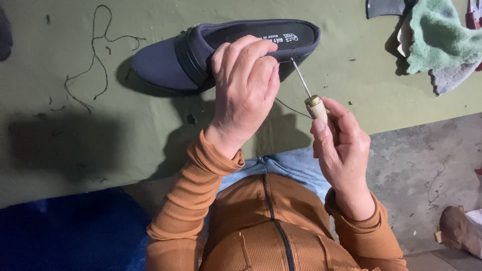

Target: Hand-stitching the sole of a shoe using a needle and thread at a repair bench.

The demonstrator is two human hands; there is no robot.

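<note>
Orange sleeves [201,200] framed the work: left hand [246,90] clamped the shoe [170,60] on the green cloth [75,140], right hand [341,145] gripped the awl [314,103], its needle at the shoe's rim (near the fingers). A slip could likely jab the left fingertips.

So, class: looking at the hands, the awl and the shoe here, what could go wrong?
The awl is pushed into the shoe close to the left hand gripping it; a slip might jab those fingers. The thin needle could bend if levered sideways. The loose thread on the cloth might snag.
</note>
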